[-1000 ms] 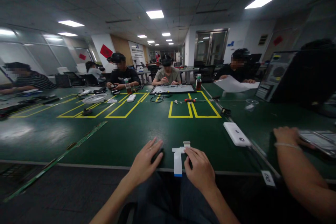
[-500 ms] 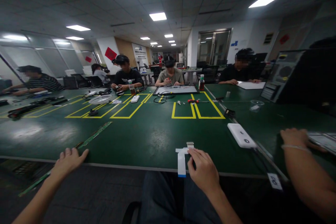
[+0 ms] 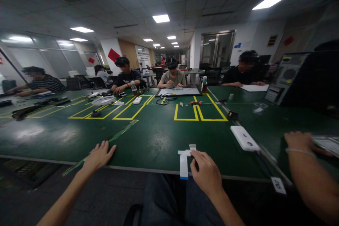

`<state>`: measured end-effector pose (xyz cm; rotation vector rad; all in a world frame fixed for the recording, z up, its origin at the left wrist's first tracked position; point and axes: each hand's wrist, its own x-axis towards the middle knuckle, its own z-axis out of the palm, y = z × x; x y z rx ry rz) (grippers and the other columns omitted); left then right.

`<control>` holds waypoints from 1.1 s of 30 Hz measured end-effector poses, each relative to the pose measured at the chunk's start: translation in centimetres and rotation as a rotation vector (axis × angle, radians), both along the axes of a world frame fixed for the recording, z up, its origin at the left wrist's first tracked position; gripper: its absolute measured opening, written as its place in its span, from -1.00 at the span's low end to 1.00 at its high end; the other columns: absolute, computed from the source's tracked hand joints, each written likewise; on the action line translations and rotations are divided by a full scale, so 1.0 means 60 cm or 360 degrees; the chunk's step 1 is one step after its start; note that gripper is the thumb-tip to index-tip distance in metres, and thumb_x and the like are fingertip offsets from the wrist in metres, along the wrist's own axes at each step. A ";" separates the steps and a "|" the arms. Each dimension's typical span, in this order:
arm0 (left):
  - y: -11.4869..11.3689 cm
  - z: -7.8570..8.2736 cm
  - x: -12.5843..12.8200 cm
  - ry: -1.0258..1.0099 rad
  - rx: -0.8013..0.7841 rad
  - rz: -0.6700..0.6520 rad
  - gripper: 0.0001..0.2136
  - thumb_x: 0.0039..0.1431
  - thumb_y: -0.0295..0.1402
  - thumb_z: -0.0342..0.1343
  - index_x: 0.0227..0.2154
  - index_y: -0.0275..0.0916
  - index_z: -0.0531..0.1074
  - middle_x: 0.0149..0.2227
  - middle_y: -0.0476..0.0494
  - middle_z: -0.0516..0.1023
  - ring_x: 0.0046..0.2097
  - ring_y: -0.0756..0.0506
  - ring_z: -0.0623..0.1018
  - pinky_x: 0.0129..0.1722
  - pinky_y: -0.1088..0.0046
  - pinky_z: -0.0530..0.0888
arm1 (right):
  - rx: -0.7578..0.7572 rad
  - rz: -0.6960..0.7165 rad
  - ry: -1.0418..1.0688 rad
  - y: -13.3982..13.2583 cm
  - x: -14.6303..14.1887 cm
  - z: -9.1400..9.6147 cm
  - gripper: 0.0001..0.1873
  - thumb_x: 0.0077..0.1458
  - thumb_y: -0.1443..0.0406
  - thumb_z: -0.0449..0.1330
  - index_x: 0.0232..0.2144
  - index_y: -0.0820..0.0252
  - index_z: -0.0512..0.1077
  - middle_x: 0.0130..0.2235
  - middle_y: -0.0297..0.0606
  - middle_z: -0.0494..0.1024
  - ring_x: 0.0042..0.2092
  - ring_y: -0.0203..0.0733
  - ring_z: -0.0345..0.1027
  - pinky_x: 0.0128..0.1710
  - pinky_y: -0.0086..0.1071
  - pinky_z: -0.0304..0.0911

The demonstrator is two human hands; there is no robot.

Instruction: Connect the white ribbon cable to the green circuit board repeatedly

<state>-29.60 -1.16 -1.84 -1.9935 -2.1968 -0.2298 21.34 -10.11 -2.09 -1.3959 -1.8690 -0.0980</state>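
My right hand (image 3: 206, 170) rests at the table's near edge, its fingers curled onto a white flat ribbon cable (image 3: 183, 165) with a small connector at its far end. My left hand (image 3: 98, 156) lies further left on a long thin green circuit strip (image 3: 124, 130). The strip runs out between my thumb and fingers, and its near end hangs over the table edge.
The green table (image 3: 159, 134) has yellow marked boxes. A white power bank (image 3: 244, 138) lies right of the cable. Another person's arm (image 3: 304, 169) reaches in at the right onto a flat device. Several people sit across the table with cables, a tray and bottles.
My left hand left the spot beside the cable, swung out left to the green strip, and has now come back right with the strip sliding along. My right hand stayed on the cable.
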 end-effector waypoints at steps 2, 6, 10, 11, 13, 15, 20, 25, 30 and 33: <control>0.015 -0.003 0.061 -0.0048 -0.0112 -0.0071 -0.32 0.30 -0.03 -0.12 0.28 -0.45 0.37 0.33 -0.55 0.35 0.37 -0.48 0.33 0.27 -0.04 0.32 | 0.0001 0.0004 0.0012 0.001 0.000 0.000 -0.59 0.21 0.46 0.08 0.03 0.10 0.53 -0.01 -0.18 0.63 0.04 -0.05 0.49 0.06 -0.15 0.43; 0.038 -0.015 0.195 -0.0158 -0.0120 -0.0351 -0.26 0.40 0.03 -0.24 0.37 -0.51 0.23 0.42 -0.47 0.19 0.46 -0.41 0.15 0.38 -0.03 0.19 | 0.0028 0.0014 0.0028 0.001 0.001 0.000 -0.59 0.22 0.46 0.08 0.03 0.08 0.52 0.00 -0.19 0.63 0.04 -0.06 0.49 0.07 -0.17 0.42; 0.044 -0.015 0.312 -0.0239 -0.0022 -0.0651 -0.30 0.44 0.06 -0.23 0.37 -0.42 0.25 0.41 -0.45 0.20 0.46 -0.38 0.15 0.39 -0.05 0.17 | 0.0027 0.0013 0.0014 -0.001 0.002 -0.002 -0.59 0.22 0.46 0.08 0.04 0.08 0.52 0.00 -0.18 0.63 0.06 -0.05 0.48 0.10 -0.16 0.40; 0.043 -0.013 0.336 -0.0257 -0.0017 -0.0713 -0.30 0.45 0.06 -0.23 0.37 -0.40 0.25 0.41 -0.44 0.20 0.46 -0.37 0.15 0.40 -0.04 0.16 | 0.0016 0.0011 0.0007 -0.002 0.002 -0.002 -0.59 0.23 0.47 0.08 0.04 0.08 0.52 0.01 -0.18 0.63 0.06 -0.04 0.47 0.11 -0.16 0.39; 0.040 -0.007 0.377 -0.0287 -0.0029 -0.0823 -0.32 0.46 0.06 -0.23 0.38 -0.37 0.24 0.42 -0.41 0.20 0.47 -0.36 0.14 0.41 -0.03 0.15 | -0.0001 0.0012 -0.0003 -0.003 0.002 -0.003 -0.59 0.23 0.47 0.08 0.04 0.09 0.52 0.02 -0.18 0.62 0.07 -0.04 0.47 0.11 -0.15 0.38; 0.036 -0.001 0.407 -0.0317 -0.0045 -0.0914 -0.33 0.46 0.05 -0.22 0.39 -0.35 0.23 0.43 -0.38 0.18 0.47 -0.35 0.13 0.42 -0.04 0.15 | -0.0008 0.0018 -0.0005 -0.004 0.002 -0.003 -0.59 0.24 0.47 0.08 0.05 0.11 0.52 0.03 -0.17 0.62 0.08 -0.03 0.46 0.11 -0.14 0.37; 0.017 0.011 0.444 -0.0386 -0.0019 -0.1054 -0.41 0.49 -0.01 -0.21 0.39 -0.27 0.24 0.42 -0.29 0.22 0.47 -0.32 0.14 0.43 -0.02 0.14 | -0.0001 0.0033 -0.0007 -0.002 0.002 -0.005 -0.60 0.26 0.45 0.07 0.06 0.12 0.52 0.03 -0.16 0.62 0.09 -0.03 0.44 0.12 -0.12 0.35; -0.005 0.022 0.448 -0.0386 -0.0036 -0.1121 -0.44 0.49 -0.05 -0.17 0.37 -0.27 0.28 0.42 -0.27 0.25 0.46 -0.29 0.19 0.44 0.05 0.16 | 0.0022 0.0022 -0.0040 -0.002 0.002 -0.008 -0.61 0.26 0.45 0.08 0.05 0.14 0.53 0.02 -0.17 0.62 0.08 -0.04 0.44 0.11 -0.12 0.34; -0.009 0.017 0.452 -0.0324 0.0030 -0.1120 -0.46 0.48 -0.08 -0.12 0.35 -0.27 0.30 0.40 -0.26 0.28 0.44 -0.32 0.23 0.42 0.01 0.20 | 0.0036 0.0041 -0.0061 -0.002 0.001 -0.007 -0.61 0.25 0.45 0.08 0.04 0.17 0.54 0.01 -0.16 0.63 0.08 -0.05 0.42 0.11 -0.16 0.36; -0.006 0.013 0.455 -0.0348 0.0099 -0.1127 -0.49 0.48 -0.10 -0.10 0.33 -0.23 0.33 0.37 -0.24 0.34 0.43 -0.31 0.26 0.40 0.00 0.24 | 0.0054 0.0031 -0.0059 -0.002 0.000 -0.004 -0.61 0.24 0.45 0.09 0.03 0.13 0.56 0.02 -0.17 0.63 0.10 -0.02 0.40 0.11 -0.15 0.37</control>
